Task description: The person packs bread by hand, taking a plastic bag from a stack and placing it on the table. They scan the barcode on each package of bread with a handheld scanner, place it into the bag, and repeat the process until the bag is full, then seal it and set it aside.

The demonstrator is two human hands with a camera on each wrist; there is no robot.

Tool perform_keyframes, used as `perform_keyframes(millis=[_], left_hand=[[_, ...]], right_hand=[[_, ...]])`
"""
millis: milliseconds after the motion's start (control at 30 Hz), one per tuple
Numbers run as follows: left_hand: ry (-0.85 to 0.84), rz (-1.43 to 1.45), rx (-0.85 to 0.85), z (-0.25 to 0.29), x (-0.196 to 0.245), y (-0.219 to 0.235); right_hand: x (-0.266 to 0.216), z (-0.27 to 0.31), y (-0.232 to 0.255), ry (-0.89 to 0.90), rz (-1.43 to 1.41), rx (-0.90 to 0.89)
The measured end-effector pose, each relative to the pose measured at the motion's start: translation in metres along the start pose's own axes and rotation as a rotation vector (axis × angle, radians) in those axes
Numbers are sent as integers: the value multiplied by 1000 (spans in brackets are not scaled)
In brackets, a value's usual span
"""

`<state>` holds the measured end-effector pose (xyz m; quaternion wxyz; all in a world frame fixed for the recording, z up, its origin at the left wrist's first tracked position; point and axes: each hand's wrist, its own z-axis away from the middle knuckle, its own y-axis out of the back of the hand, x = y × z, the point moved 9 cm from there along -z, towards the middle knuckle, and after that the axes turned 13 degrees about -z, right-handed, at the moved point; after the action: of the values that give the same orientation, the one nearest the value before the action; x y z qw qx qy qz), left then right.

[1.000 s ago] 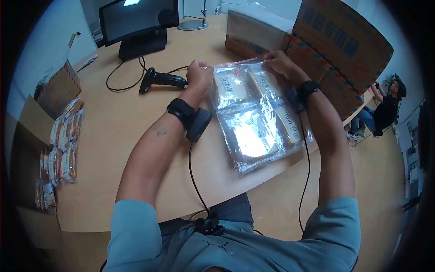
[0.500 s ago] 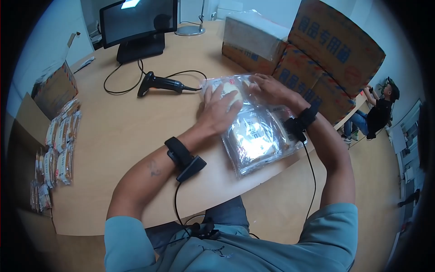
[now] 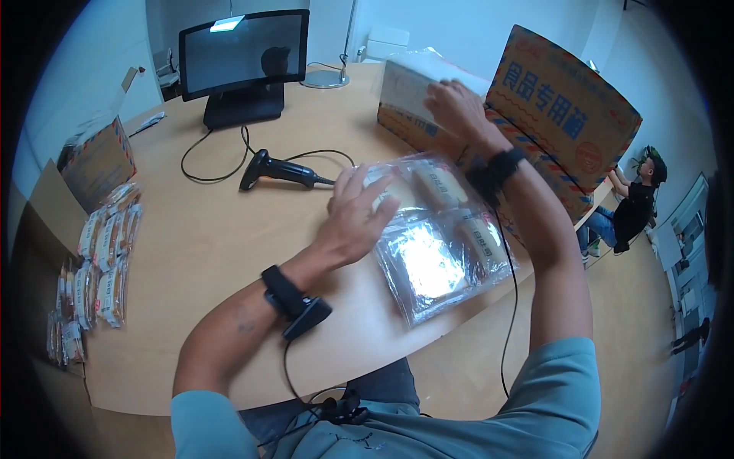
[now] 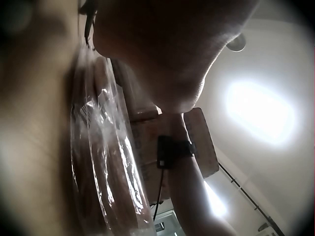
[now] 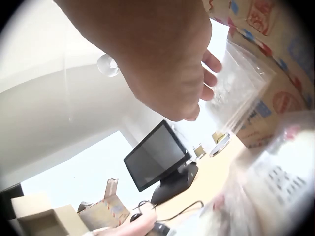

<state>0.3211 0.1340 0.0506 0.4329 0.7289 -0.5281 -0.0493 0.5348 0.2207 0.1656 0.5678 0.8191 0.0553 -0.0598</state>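
Observation:
A large clear plastic bag [image 3: 417,310] lies on the table, with several flat packs of sliced toast bread [image 3: 482,239] inside, their labels printed in Chinese. My left hand [image 3: 355,218] rests over the bag's upper left part, fingers spread. Glossy film [image 4: 106,147] runs close beside that hand in the left wrist view. My right hand [image 3: 461,115] is raised beyond the bag, in front of a carton with clear plastic [image 3: 409,84] draped over it. Its fingers [image 5: 210,77] are loosely bent near that plastic in the right wrist view, and nothing shows held in them.
Cartons [image 3: 566,115] stand stacked at the right. A barcode scanner [image 3: 283,172] lies left of the bag, its cable running past a monitor [image 3: 245,57]. Several bread packs [image 3: 111,291] are piled along the left edge beside an open carton [image 3: 99,164]. Another person [image 3: 638,187] sits far right.
Both hands let go of the bag's top edge. The left hand came down flat over the bag; the right first touched it, then lifted away toward the plastic-covered carton.

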Motion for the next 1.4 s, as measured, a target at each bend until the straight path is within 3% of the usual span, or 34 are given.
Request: perform_keyframes(millis=[67, 100, 200, 267, 300, 433, 500, 567, 633, 700, 733, 833, 933, 1000, 1033, 1100, 1133, 1233, 1300, 1367, 1400], left_hand=[[-12, 33, 1, 9, -12, 26], [12, 11, 4, 18, -21, 44], [114, -43, 92, 46, -66, 98], [257, 1, 208, 70, -105, 131], [352, 5, 233, 86, -127, 142], [606, 29, 311, 137, -190, 172], [660, 102, 341, 146, -204, 179], [717, 174, 380, 153, -211, 182], [680, 137, 414, 148, -211, 187], [688, 109, 433, 144, -211, 194], [700, 78, 447, 145, -213, 201], [457, -37, 546, 130, -193, 248], [341, -49, 711, 119, -142, 304], [172, -10, 783, 112, -107, 338], [182, -31, 781, 111, -93, 351], [-2, -159, 817, 109, -47, 376], [-4, -174, 815, 110, -36, 381], [-44, -176, 737, 110, -18, 383], [105, -116, 298, 99, -52, 341], [235, -141, -1, 114, -79, 289], [219, -182, -160, 125, -90, 261]], right_hand=[[4, -28, 18, 323, 157, 370], [14, -37, 17, 327, 145, 375], [42, -57, 18, 229, 152, 397], [66, -68, 11, -30, 240, 287], [64, -70, 11, -22, 235, 287], [74, -68, 22, -229, -4, 221], [84, -66, 33, -336, -150, 308], [99, -77, 41, -302, -98, 404], [75, -79, 61, -70, -28, 450], [50, -69, 77, -42, -104, 450], [25, -63, 85, 101, -190, 457], [-49, -34, 101, 472, -302, 472], [-133, 15, 107, 614, -417, 334], [-176, 47, 100, 666, -488, 298], [-195, 59, 89, 693, -577, 185], [-230, 84, 68, 743, -731, -20], [-242, 95, 54, 700, -783, -86], [-274, 125, 3, 657, -917, -294], [-294, 145, -26, 745, -819, -372], [-307, 161, -60, 781, -810, -484], [-310, 169, -72, 813, -817, -500]])
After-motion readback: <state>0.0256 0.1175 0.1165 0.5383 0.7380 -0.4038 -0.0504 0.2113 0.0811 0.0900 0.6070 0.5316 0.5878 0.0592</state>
